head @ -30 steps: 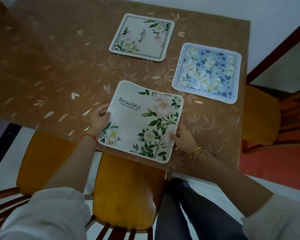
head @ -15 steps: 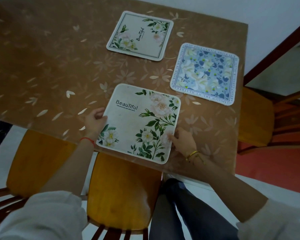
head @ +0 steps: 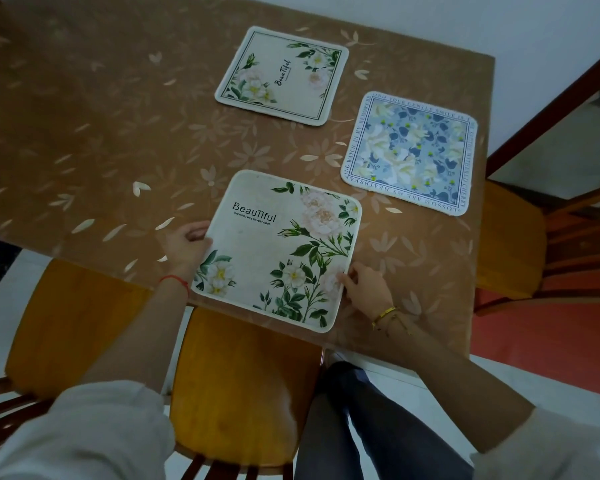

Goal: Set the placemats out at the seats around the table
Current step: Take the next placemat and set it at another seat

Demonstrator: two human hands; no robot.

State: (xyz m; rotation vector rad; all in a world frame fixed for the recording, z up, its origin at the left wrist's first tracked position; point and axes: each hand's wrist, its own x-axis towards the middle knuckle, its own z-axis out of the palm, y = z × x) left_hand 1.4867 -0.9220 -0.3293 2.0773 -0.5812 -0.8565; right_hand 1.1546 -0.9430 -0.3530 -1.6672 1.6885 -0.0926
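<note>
A: Start with the surface and the room, left to right, all measured from the near placemat.

B: It lies on a table under a brown cloth printed with pale leaves and flowers, its near edge hanging just past the table's front edge. Left of it and below the table edge is one wooden chair seat; a second chair seat sits directly beneath it. Beyond it lies a cream floral placemat, and to its far right a blue floral placemat, neither touching it. Further right stands another chair on a red floor, with a pale wall behind the table.

A: And the hands?

B: The left hand pinches the near placemat's left edge, fingers curled over it. The right hand presses fingertips on its lower right edge; whether it actually grips, I cannot tell. A red string circles the left wrist and a gold bracelet the right.

A: What differs from a second ago?

B: The mat's far left corner was curled up off the cloth then; now it lies flat. Both hands remain on the same edges.
</note>
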